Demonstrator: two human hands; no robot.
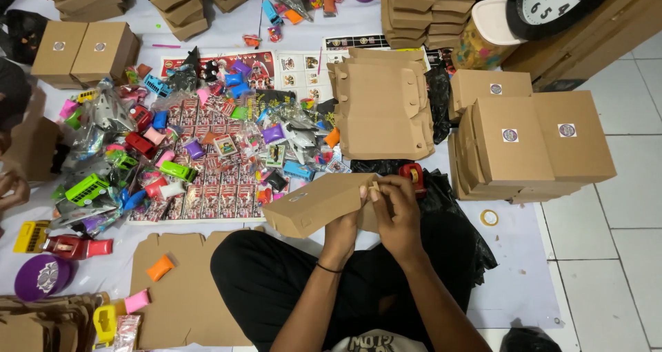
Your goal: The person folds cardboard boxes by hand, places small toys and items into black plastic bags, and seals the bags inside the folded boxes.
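Brown cardboard box (318, 204), closed, tilted

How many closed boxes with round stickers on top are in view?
5: two side by side at top left, three at right. More may sit hidden beneath the right-hand stack.

The box (314, 204) held between the left hand (345, 224) and right hand (400, 210) is matt brown cardboard, smooth and unprinted. The stacked boxes (534, 145) are the same dull card, each bearing a small glossy round sticker (509, 135). The toys (176, 171) look like bright, shiny plastic, some in clear crinkled wrappers (103, 111). The floor (614, 255) is glossy white tile, partly covered by a matt pale sheet (524, 269). The trousers (276, 283) are black matt cloth.
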